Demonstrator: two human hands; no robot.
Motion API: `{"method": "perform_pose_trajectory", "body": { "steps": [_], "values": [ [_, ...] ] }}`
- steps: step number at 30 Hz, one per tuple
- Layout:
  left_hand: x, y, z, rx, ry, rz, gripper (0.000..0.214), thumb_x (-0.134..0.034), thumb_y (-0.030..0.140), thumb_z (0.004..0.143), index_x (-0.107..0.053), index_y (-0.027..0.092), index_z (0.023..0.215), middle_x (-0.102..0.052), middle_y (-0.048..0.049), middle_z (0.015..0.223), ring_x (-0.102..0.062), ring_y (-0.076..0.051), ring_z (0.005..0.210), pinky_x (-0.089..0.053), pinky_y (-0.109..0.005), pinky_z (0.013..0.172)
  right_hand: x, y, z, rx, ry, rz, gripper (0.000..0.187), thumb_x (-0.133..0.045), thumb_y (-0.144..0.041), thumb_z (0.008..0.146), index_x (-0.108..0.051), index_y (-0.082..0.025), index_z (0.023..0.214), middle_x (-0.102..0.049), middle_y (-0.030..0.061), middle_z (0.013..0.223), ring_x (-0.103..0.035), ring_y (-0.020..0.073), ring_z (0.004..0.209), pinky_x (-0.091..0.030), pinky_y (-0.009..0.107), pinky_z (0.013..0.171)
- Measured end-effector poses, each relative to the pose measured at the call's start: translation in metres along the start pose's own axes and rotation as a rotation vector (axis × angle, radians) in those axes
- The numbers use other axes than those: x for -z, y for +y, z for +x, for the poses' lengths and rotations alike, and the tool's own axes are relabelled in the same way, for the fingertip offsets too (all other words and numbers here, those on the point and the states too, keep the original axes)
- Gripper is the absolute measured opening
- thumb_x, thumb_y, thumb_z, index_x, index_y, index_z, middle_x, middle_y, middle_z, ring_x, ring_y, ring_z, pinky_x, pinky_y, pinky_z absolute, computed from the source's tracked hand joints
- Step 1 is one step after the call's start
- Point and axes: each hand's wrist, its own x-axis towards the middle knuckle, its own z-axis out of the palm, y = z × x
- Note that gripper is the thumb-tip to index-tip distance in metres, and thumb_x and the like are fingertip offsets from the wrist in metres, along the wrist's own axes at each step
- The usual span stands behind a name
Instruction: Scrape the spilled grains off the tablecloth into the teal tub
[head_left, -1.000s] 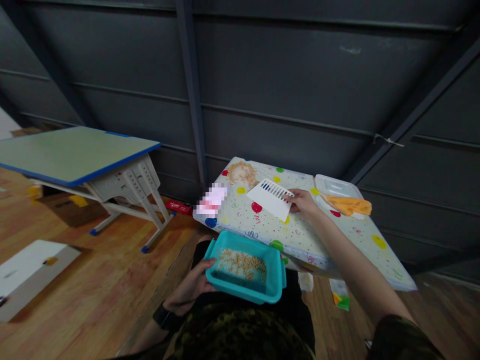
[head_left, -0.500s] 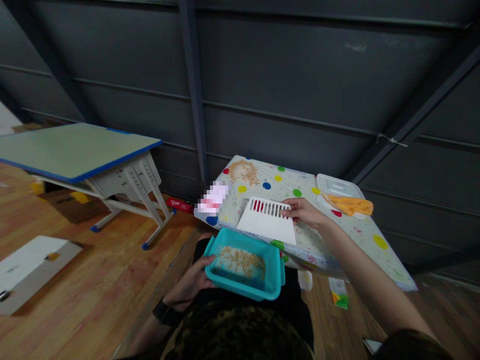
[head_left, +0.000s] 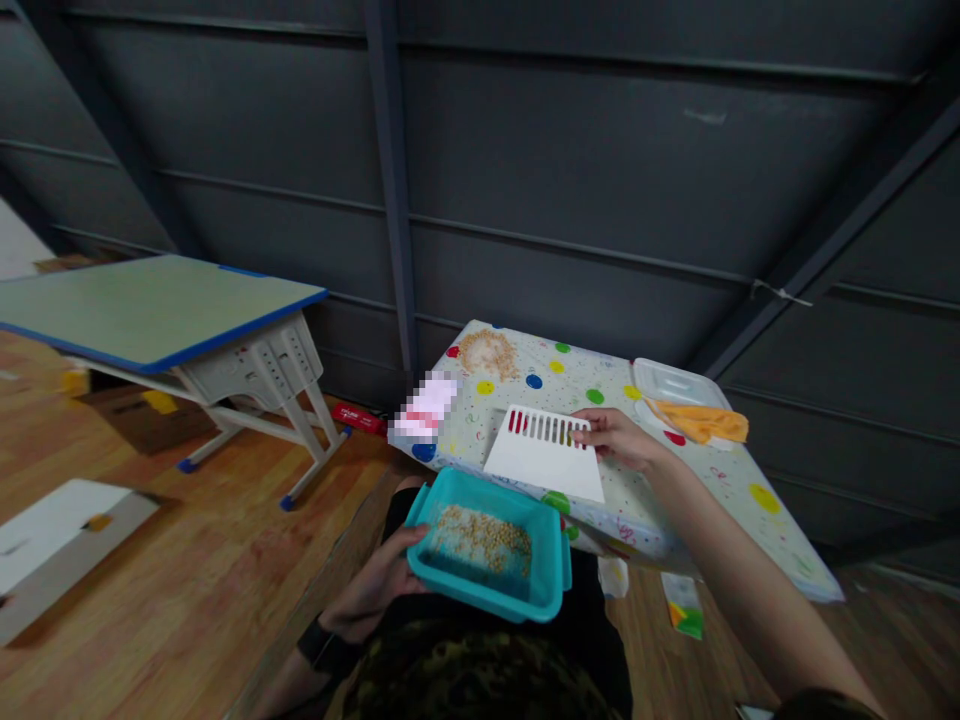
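My left hand (head_left: 394,570) grips the left rim of a turquoise plastic basin (head_left: 487,598), which is held over my lap at the table's front edge. Inside the basin lie pale yellow beans (head_left: 495,543) mixed with white grains. My right hand (head_left: 611,438) pinches the right side of a white slotted scraper (head_left: 547,463) near its row of slots. The scraper's wide solid edge faces me, just above the basin's far rim. Farther back on the table is a ring of spread beans (head_left: 487,355) with white grains in its middle.
A dotted cloth covers the table (head_left: 750,530). On its right are a white lid or tray (head_left: 675,382) and an orange cloth (head_left: 701,420). A blurred pink-white item (head_left: 427,405) lies at the left edge. A blue-edged desk (head_left: 157,310) and a white box (head_left: 67,550) stand to the left.
The scraper has shifted slightly to the right and tilted a little in my right hand. The whole view has moved slightly, and my left hand keeps its hold on the basin.
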Motion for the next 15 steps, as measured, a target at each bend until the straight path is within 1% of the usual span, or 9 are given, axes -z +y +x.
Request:
{"method": "perform_pose_trajectory", "body": {
  "steps": [2,4,8,10,12,15],
  "values": [
    [0.002,-0.001,0.0,0.012,-0.028,-0.019,0.056,-0.054,0.036,0.093,-0.044,0.01,0.142,-0.073,-0.0139,0.121,-0.067,-0.028,0.114,-0.051,-0.042,0.101,0.004,-0.003,0.001,0.022,0.095,0.078,0.04,-0.084,-0.031,0.063,-0.067,-0.018,0.098,-0.069,0.0026,0.082,-0.061,0.0132,0.065,-0.048,0.024,0.054],
    [0.004,-0.001,0.0,-0.004,-0.027,0.002,0.055,-0.053,0.036,0.093,-0.044,0.012,0.143,-0.072,-0.013,0.123,-0.066,-0.028,0.117,-0.051,-0.042,0.101,0.008,-0.004,0.004,0.045,0.194,0.167,0.038,-0.084,-0.027,0.063,-0.064,-0.019,0.094,-0.069,0.0028,0.083,-0.063,0.0148,0.067,-0.053,0.026,0.058],
    [0.011,-0.001,0.002,-0.033,-0.002,0.099,0.053,-0.053,0.038,0.093,-0.049,0.011,0.139,-0.074,-0.0127,0.119,-0.066,-0.029,0.116,-0.052,-0.042,0.098,0.013,-0.003,0.015,0.088,0.287,0.262,0.032,-0.081,-0.022,0.067,-0.059,-0.02,0.091,-0.069,0.0036,0.083,-0.065,0.0162,0.067,-0.057,0.029,0.06],
    [0.015,-0.001,0.004,-0.043,-0.002,0.132,0.052,-0.054,0.038,0.092,-0.051,0.012,0.137,-0.075,-0.0121,0.115,-0.068,-0.03,0.113,-0.054,-0.043,0.094,0.017,-0.004,0.021,0.108,0.372,0.278,0.028,-0.077,-0.02,0.069,-0.058,-0.02,0.09,-0.069,0.0034,0.082,-0.066,0.0164,0.067,-0.058,0.029,0.059],
    [0.018,0.0,0.006,-0.058,0.016,0.157,0.051,-0.056,0.038,0.091,-0.053,0.014,0.136,-0.077,-0.0104,0.11,-0.07,-0.029,0.108,-0.055,-0.042,0.09,0.021,-0.009,0.028,0.129,0.487,0.264,0.025,-0.073,-0.018,0.071,-0.057,-0.02,0.09,-0.07,0.0038,0.083,-0.066,0.0169,0.067,-0.058,0.03,0.057],
    [0.018,0.001,0.004,-0.075,0.058,0.18,0.045,-0.061,0.04,0.087,-0.061,0.017,0.126,-0.079,-0.0071,0.1,-0.073,-0.026,0.094,-0.056,-0.038,0.083,0.027,-0.02,0.041,0.162,0.606,0.195,0.021,-0.068,-0.018,0.072,-0.059,-0.02,0.091,-0.071,0.0061,0.087,-0.068,0.0187,0.07,-0.059,0.032,0.059]
  ]
}}
